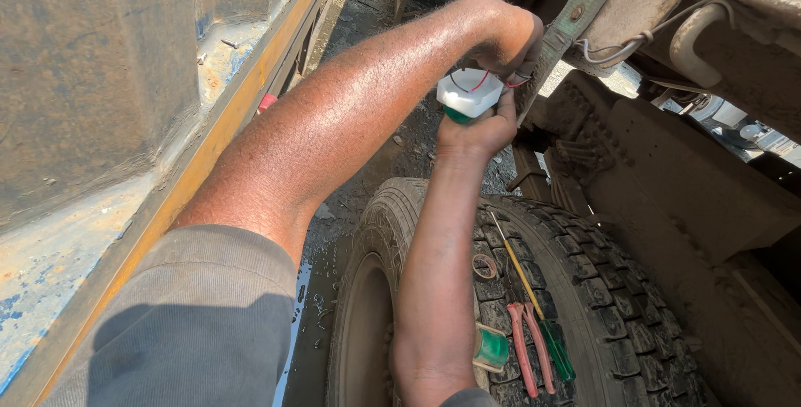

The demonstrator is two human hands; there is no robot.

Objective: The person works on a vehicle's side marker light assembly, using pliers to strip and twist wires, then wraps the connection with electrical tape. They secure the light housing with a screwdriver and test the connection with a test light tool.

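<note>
Right hand (pixel 482 128) clamped from below on small white plastic lamp housing with green lens (pixel 467 92), held up beside rusty metal bracket (pixel 557 40) under truck body. Left hand (pixel 513 40) bent over top at red and white wires (pixel 492 82) (grip hidden, cannot tell). Better to keep housing steady while handling wires. Red-handled pliers (pixel 530 349), green-handled screwdriver (pixel 542 315) resting on black tyre (pixel 617 315)

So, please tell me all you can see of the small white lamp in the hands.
The white lamp is a small boxy housing, plastic by its look, with a green part underneath. Thin red and black wires lie across its top. The right hand cups it from below; the left hand is at its wires, beside a metal bracket, above the tyre.
</note>
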